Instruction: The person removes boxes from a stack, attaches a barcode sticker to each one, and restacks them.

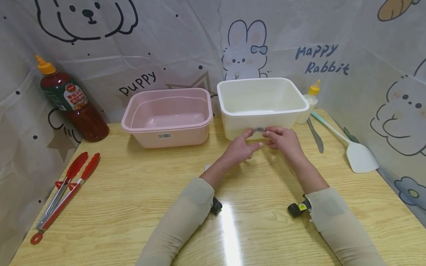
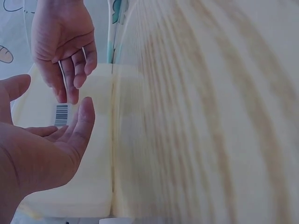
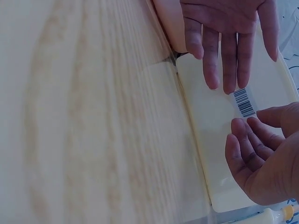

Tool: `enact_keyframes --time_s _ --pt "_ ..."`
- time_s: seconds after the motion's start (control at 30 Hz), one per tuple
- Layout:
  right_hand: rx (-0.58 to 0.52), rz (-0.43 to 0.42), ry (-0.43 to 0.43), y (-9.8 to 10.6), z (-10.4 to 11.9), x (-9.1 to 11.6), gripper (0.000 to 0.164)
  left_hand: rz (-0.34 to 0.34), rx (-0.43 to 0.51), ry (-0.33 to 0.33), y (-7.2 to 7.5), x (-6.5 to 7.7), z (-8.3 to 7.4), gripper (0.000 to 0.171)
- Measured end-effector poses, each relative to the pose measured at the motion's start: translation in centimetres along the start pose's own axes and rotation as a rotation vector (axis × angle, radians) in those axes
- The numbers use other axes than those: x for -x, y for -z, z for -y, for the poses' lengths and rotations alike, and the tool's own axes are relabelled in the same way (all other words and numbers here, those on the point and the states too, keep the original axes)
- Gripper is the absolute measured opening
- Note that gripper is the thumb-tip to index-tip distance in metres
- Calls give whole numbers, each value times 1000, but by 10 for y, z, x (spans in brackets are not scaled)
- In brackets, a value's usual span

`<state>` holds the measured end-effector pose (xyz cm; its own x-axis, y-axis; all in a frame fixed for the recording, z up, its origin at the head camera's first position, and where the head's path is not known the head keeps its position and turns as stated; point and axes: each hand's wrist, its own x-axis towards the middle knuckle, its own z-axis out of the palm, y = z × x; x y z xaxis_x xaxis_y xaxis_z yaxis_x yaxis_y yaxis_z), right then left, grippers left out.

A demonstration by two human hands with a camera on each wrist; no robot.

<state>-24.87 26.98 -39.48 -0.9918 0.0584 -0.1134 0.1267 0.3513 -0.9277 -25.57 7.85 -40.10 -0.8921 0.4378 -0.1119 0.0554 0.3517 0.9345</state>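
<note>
Between left grip (image 1: 240,148) and right grip (image 1: 286,142), both unclenched, the white tub (image 1: 237,123) bears a barcode label (image 1: 259,130).

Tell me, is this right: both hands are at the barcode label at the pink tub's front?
Not the pink tub: the head view shows the left hand and right hand at the barcode label at the front of the white tub.

Pale grey cloth walls (image 1: 186,44), creased, back and both sides. Dog outline (image 1: 88,14) upper left, rabbit (image 1: 244,61) centre, "Happy Rabbit" lettering (image 1: 321,51), blue flower (image 1: 412,193) low right. Table (image 1: 133,207) light wood grain; white glare (image 1: 230,232) lower middle.
</note>
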Motion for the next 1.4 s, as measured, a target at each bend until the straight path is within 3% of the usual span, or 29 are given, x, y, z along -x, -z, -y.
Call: enact_keyframes --time_s 0.23,0.93,1.4 --pt "-7 -1 -2 1 1 0 48 -14 -18 -13 0 1 -1 76" --pt "-24 -37 15 -2 0 1 41 -19 104 -34 -3 3 0 69" --pt "-5 -1 12 -1 0 -1 50 -17 53 -10 -3 1 -2 72"
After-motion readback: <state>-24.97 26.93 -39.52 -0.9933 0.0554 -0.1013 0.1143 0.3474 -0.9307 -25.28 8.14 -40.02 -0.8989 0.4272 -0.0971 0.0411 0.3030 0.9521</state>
